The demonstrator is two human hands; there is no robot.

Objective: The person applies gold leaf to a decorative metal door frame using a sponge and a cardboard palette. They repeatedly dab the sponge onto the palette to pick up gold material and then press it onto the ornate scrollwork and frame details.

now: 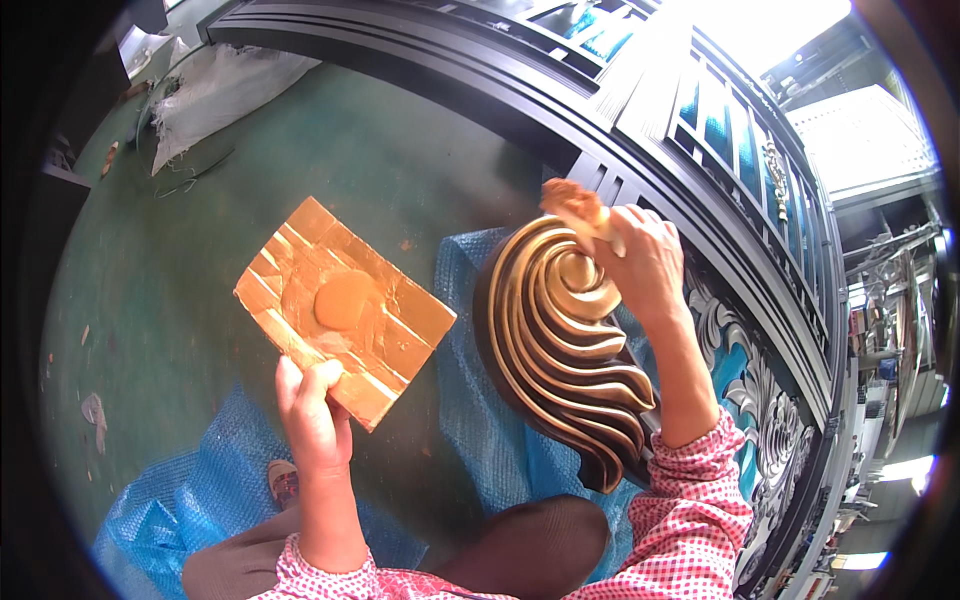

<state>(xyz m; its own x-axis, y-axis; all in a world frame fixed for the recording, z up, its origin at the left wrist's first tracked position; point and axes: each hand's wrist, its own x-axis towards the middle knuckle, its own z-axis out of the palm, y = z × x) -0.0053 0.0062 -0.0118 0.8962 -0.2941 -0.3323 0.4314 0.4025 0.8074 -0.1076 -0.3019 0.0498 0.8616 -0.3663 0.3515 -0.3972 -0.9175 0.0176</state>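
- Head view: grasping a gold-smeared cardboard piece [405, 310] by its near edge in the left hand [315, 410].
- Gripping an orange-brown brush [578, 205] in the right hand [645, 260], at the upper end of a gold-and-dark scroll ornament [560, 335]; cannot tell whether touching.
- Right of the cardboard, over blue bubble wrap [468, 415]: that ornament.

Open floor [150, 290] left; carving [540, 335] obstructs right

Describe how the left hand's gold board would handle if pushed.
The gold board is probably light: the left hand grips one edge. It seems fairly stiff, its far side not visibly sagging. Creases suggest it might bend.
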